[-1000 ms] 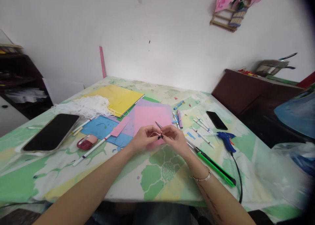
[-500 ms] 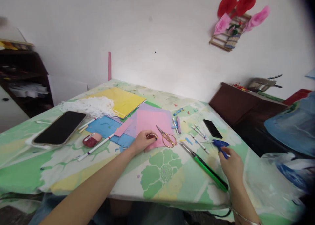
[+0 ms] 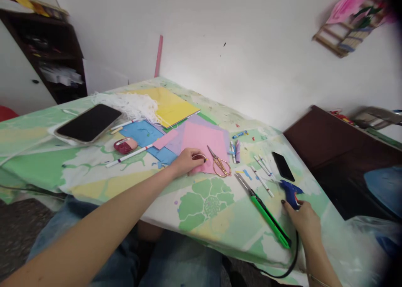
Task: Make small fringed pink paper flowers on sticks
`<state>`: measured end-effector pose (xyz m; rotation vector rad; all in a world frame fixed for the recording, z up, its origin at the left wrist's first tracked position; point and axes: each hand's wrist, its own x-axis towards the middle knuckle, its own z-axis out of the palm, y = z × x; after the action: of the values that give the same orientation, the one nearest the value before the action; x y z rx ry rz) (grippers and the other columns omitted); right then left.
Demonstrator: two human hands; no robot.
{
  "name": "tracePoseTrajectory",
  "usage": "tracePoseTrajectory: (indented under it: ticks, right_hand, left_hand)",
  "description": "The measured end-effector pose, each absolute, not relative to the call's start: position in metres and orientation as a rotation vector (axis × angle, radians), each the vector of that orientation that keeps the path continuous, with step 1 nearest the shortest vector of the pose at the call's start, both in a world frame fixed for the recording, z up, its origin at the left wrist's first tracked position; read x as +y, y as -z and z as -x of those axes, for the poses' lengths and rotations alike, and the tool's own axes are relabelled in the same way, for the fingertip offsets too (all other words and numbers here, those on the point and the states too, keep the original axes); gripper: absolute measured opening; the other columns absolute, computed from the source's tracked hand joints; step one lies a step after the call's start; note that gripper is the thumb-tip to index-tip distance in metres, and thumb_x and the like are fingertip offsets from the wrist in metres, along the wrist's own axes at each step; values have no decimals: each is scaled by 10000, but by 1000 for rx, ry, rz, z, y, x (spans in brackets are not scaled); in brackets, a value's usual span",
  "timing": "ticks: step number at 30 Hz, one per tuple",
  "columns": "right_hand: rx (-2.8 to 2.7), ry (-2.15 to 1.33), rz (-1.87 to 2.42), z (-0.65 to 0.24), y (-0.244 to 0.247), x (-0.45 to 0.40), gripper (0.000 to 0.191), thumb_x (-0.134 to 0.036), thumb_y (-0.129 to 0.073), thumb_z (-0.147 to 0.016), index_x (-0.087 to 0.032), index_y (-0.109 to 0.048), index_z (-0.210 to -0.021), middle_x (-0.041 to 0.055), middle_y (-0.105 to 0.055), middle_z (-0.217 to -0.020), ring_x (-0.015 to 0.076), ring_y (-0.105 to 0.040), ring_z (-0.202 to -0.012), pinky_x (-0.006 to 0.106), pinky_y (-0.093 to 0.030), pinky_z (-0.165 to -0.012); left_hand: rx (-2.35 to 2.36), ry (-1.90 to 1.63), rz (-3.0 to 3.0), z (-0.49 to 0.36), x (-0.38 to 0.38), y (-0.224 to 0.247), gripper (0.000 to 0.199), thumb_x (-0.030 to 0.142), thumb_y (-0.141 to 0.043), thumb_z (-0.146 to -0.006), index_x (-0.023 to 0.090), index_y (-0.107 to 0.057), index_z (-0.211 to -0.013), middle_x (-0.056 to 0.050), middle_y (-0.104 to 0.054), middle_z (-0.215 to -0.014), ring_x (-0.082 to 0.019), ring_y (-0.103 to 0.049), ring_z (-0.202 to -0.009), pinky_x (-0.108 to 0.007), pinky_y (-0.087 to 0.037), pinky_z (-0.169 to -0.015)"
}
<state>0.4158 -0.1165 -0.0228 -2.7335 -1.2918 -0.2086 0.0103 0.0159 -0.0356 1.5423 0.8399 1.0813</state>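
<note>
Left hand (image 3: pixel 185 161), mid-frame: thumb and finger pinched on a thin pale loop (image 3: pixel 201 154), held over the lower edge of a pink sheet (image 3: pixel 201 136). Right hand (image 3: pixel 303 220), lower right: thumb left of the handle, other fingers right of it, on a blue glue gun (image 3: pixel 290 190); can't tell if they're clenched on it. Gun's nozzle points up-left, black cord curving down toward the bottom edge.

Gold-handled scissors (image 3: pixel 221 166) just right of the left hand, blades pointing up-left on the pink sheet. Green cutter (image 3: pixel 270 220) slants between the hands, blade out. White sticks (image 3: pixel 262 181) near the gun's nozzle, small black phone (image 3: pixel 283 166) above the gun.

Left of centre: blue sheet (image 3: pixel 141 131), yellow sheet (image 3: pixel 172 105), heap of white string (image 3: pixel 132 105) touching the yellow. Bigger phone (image 3: pixel 89 123) farther left, dark red-and-pink object (image 3: pixel 125 145) beside it. Dark shelf (image 3: pixel 63 52) upper left, paper-flower wall piece (image 3: pixel 348 32) upper right, partly blurred.
</note>
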Motion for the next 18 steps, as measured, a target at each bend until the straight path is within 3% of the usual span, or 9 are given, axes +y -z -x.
tracePoseTrajectory:
  ticks: [11, 15, 18]
  right_hand:
    - [-1218, 135, 2781, -419, 20, -89, 774, -613, -429, -750, 20, -455, -1194, 295, -608, -1059, 381, -615, -953, 415, -484, -748]
    - [-1287, 126, 2714, -427, 24, -83, 632, -571, -480, -734, -13, -579, -1012, 293, -623, -997, 377, -623, -915, 404, -482, -735]
    - [-1246, 132, 2669, -435, 25, -78, 463, -540, -531, -694, -96, -630, -778, 231, -658, -803, 364, -648, -731, 411, -482, -616]
  left_hand:
    - [828, -1034, -1580, -8, 10, 26, 95, 200, -601, -709, 126, -657, -727, -27, -657, -718, -151, -586, -724, -259, -423, -722]
    - [823, -1008, -1593, -8, 10, 24, 105, 212, -606, -712, 122, -657, -729, -28, -653, -708, -149, -579, -712, -252, -415, -708]
    - [821, -992, -1594, -9, 12, 23, 107, 226, -611, -710, 128, -652, -719, -22, -650, -696, -150, -577, -696, -249, -413, -692]
